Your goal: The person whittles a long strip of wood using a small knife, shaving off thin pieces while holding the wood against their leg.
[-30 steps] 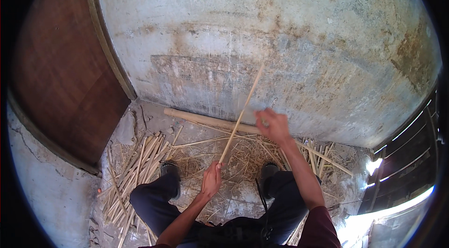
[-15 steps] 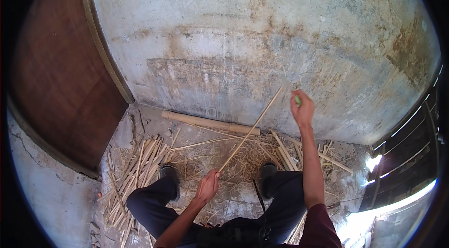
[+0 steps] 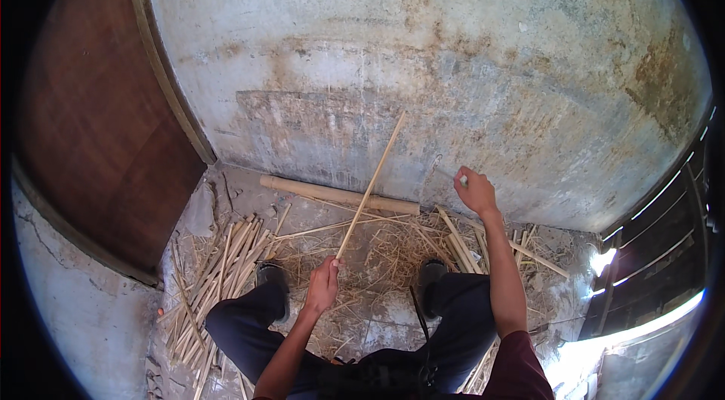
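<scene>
My left hand (image 3: pixel 323 285) is closed round the lower end of a long, thin bamboo stick (image 3: pixel 370 189). The stick slants up and away, its far tip in front of the stained wall. To the right, my right hand (image 3: pixel 478 193) grips a knife (image 3: pixel 464 182) by its green handle. The greyish blade points left toward the stick and looks blurred; a gap lies between the two. A thin pale curl, perhaps a shaving, shows near the blade tip.
A thick bamboo pole (image 3: pixel 340 194) lies along the foot of the wall (image 3: pixel 423 38). Many split bamboo sticks (image 3: pixel 219 287) are heaped at the left. Shavings (image 3: pixel 393 249) litter the floor between my feet, and more bamboo pieces (image 3: pixel 462 253) lie at the right. A brown door (image 3: pixel 98 113) stands left.
The stick has swung more upright, its tip moving left and up. My left hand has shifted slightly left and up. The right hand with the knife has moved left and a little down.
</scene>
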`<state>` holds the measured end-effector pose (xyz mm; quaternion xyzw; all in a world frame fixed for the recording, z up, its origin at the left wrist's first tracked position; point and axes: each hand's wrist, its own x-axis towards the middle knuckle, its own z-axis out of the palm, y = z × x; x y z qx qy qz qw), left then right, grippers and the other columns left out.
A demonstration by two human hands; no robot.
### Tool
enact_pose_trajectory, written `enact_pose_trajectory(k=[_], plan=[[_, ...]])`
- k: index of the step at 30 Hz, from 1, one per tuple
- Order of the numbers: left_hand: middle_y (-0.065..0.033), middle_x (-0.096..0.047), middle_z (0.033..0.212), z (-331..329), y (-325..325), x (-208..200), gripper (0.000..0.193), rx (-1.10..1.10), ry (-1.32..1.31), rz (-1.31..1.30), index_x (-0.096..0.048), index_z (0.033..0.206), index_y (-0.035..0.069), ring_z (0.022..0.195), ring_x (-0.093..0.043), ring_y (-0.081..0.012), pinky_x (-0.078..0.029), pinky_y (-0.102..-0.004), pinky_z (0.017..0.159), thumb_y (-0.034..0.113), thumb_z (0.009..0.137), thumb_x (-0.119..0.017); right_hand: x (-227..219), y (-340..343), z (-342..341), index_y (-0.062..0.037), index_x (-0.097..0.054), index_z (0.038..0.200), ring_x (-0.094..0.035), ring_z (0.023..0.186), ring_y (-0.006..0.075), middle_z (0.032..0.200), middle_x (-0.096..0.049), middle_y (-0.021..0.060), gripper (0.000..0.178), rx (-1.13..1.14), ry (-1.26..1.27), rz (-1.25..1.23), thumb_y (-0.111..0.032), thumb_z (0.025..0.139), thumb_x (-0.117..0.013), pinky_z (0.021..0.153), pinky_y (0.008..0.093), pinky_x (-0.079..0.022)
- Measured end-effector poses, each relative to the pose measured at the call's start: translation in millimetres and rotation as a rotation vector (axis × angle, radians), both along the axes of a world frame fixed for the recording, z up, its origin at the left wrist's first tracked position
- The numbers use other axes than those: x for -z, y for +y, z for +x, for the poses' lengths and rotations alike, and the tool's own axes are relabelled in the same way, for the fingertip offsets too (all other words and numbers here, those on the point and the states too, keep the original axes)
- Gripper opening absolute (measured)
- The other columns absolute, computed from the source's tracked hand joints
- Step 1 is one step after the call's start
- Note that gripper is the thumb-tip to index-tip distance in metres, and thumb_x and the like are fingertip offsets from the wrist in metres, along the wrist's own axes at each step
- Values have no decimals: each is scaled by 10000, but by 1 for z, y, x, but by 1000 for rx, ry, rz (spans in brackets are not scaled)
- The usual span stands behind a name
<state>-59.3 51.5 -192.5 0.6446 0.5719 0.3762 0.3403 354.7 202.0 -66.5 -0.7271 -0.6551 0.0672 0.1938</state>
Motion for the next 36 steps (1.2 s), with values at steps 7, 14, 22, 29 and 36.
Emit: enact_pose_trajectory(k=[7,14,22,29,36], plan=[[-86,-546,706,7,5,-11,379,72,-105,-17,-684,1192,27,629,-537,-212,-450,-388,645,296,1161,-419,-14,-28,-87,-129,-704,1106,-720,751,341,957,-738,125,164,-447,232,591,-126,942,-691,640,448,-572],[-54,-576,756,2,7,-3,419,97,-269,-127,-690,1227,42,720,-557,-154,-478,-354,703,339,1171,-400,15,-75,-169,-124,-731,1077,-667,607,227,873,-668,46,146,-770,107,532,-137,931,-729,492,359,-515],[34,-480,730,4,8,-10,369,11,-350,-3,-670,1212,60,614,-420,-65,-364,-287,567,325,1177,-415,47,-84,-189,-156,-687,1004,-648,567,219,833,-635,22,96,-894,81,482,-158,920,-734,461,366,-508],[-125,-565,756,8,5,-25,335,-28,-113,87,-638,1211,30,667,-571,-258,-471,-423,670,260,1164,-399,49,-84,-190,-162,-698,1019,-659,576,230,822,-642,15,104,-936,106,439,-178,922,-731,459,383,-510],[-146,-582,758,15,6,-19,345,-37,-94,136,-630,1196,26,653,-563,-287,-459,-432,659,263,1167,-380,51,-79,-188,-159,-702,1010,-658,577,246,801,-654,22,91,-936,248,371,-170,922,-723,475,385,-507]])
